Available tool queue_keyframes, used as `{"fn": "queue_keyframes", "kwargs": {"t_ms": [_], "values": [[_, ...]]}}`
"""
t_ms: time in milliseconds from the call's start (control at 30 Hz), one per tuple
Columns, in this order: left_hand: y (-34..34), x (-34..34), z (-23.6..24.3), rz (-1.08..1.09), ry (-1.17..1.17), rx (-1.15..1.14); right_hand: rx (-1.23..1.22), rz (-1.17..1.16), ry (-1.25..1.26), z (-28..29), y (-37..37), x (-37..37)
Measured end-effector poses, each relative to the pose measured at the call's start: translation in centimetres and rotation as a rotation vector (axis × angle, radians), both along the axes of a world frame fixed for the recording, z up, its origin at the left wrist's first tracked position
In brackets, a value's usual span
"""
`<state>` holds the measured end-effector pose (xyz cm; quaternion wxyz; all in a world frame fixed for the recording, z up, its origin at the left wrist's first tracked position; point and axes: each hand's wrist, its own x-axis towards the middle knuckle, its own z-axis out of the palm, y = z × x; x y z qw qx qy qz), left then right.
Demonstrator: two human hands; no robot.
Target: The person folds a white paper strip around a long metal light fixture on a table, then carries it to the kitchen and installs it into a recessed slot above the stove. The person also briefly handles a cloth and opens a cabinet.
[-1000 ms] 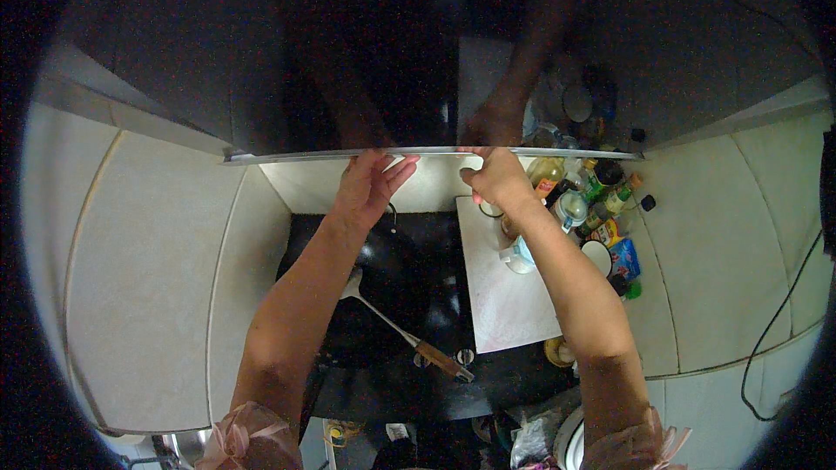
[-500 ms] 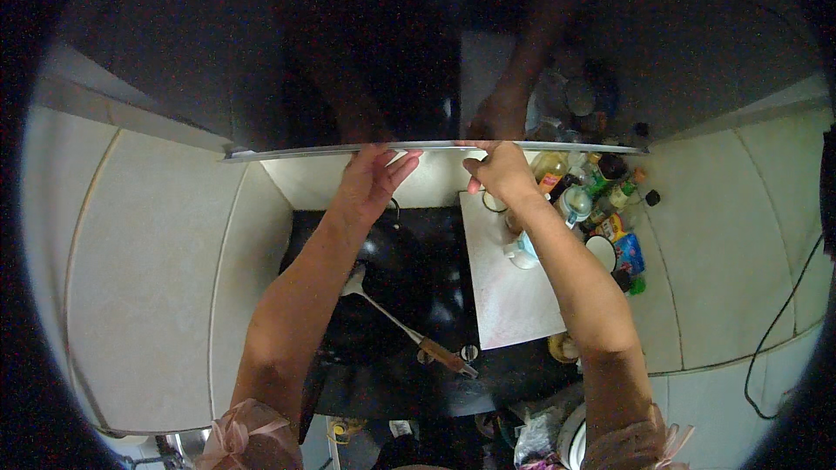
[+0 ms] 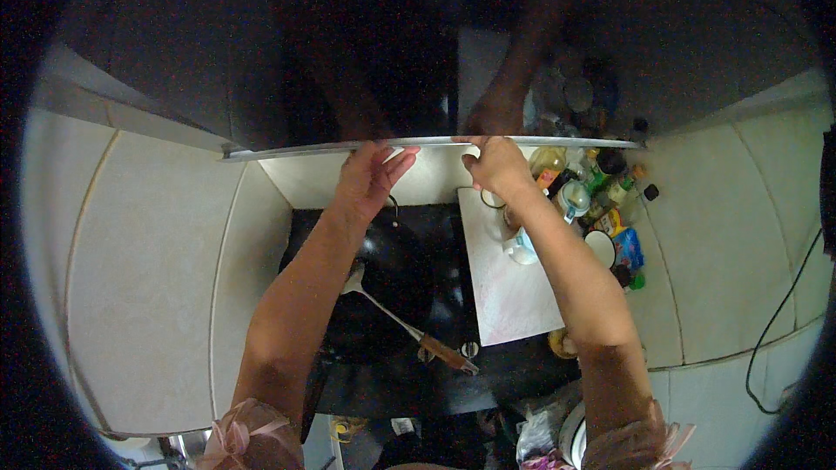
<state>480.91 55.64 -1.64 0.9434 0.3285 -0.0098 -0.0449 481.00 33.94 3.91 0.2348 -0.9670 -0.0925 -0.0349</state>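
A dark glossy panel [image 3: 348,52] with a thin silver lower edge [image 3: 287,152] spans the upper view and mirrors my arms faintly. My left hand [image 3: 374,176] is raised to that edge left of the middle, its fingers apart and fingertips at the rim. To its right, my right hand [image 3: 498,165] touches the same edge with its index finger stretched along it and the thumb held lower, apart. Nothing loose shows in either hand. Some fingertips are partly hidden at the rim.
Below my arms is a black cooktop [image 3: 444,252] with a long-handled spatula [image 3: 396,319] lying across a dark pan. On the right, a white board [image 3: 501,313] bears a pale blue-and-white cup [image 3: 522,248]. Several bottles [image 3: 601,178] and seasoning packets [image 3: 627,246] crowd the tiled wall.
Both hands stay at the panel's edge in nearly the same pose. The right hand's lower fingers have shifted slightly; the things below have not moved.
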Motion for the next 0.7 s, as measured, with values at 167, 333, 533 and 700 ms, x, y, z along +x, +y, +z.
{"fn": "queue_keyframes", "kwargs": {"t_ms": [167,333,533,700], "values": [[-0.5,-0.4,0.2,-0.007,0.001,-0.035,0.168,-0.005,0.038,-0.2,-0.5,-0.3],[0.2,-0.2,0.0,-0.035,-0.016,-0.007,0.244,-0.046,0.109,0.5,0.2,-0.8],[0.4,0.1,-0.2,-0.044,0.008,-0.027,0.242,0.014,0.036,0.5,0.1,-0.7],[0.9,-0.3,-1.1,-0.123,-0.098,-0.059,0.922,-0.063,-0.096,-2.4,-3.2,-3.1]]}}
